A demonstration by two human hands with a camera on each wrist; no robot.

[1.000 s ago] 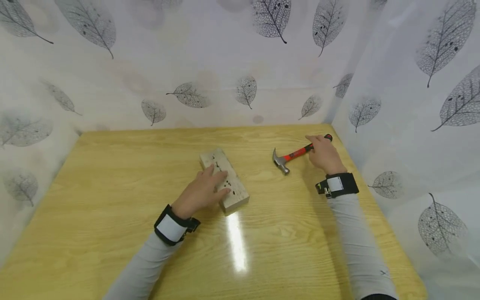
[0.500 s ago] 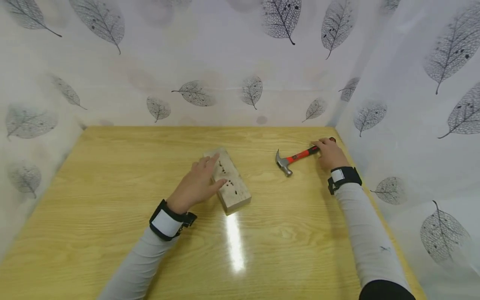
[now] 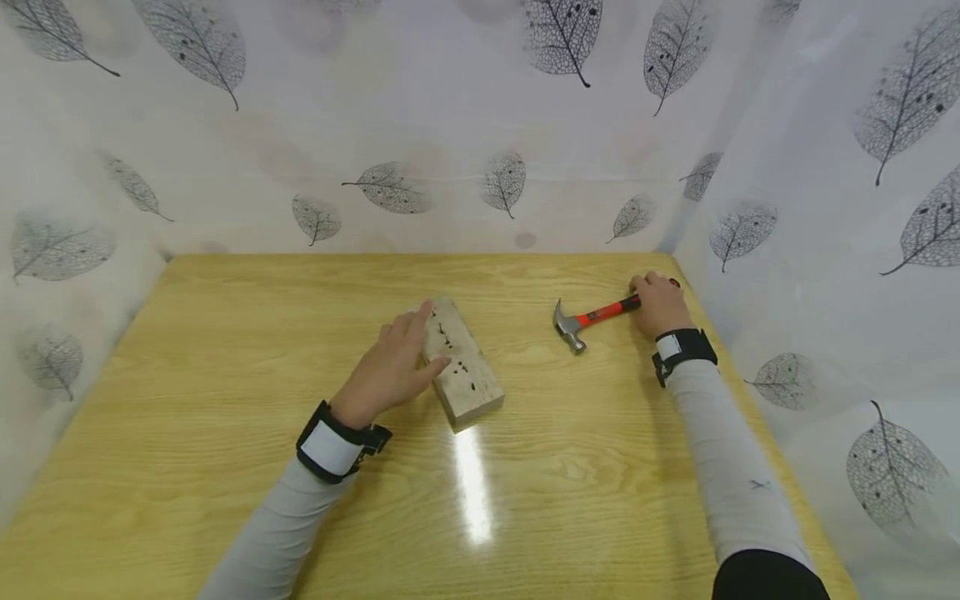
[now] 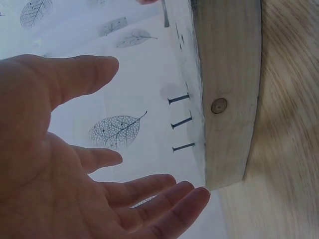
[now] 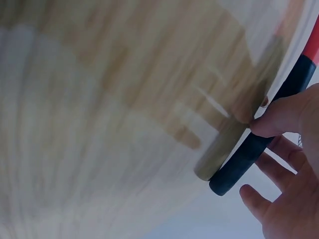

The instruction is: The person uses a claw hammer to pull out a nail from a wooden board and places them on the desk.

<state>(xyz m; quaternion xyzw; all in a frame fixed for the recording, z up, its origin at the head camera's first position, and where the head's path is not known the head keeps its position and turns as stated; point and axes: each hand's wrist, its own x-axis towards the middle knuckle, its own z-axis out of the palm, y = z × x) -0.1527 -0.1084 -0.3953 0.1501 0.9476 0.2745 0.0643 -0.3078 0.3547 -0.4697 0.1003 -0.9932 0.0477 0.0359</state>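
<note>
So the claw hammer with the steel head and red-and-black handle (image 3: pixel 600 314) is at the far right of the yellow wood-grain table (image 3: pixel 225 350). Right hand (image 3: pixel 662 307) has thumb and fingers pinching its black end. Probably stiff and head-heavy (grip looks rubbery, so I doubt it's slippery); I'd hold that black part. Left hand (image 3: pixel 388 367) has its fingers spread wide by the pale rectangular wooden block (image 3: pixel 471 371); can't tell if they're touching.

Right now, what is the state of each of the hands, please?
Left hand: open, holding nothing, near the wooden block.
Right hand: closed, holding the claw hammer by its black grip.
</note>
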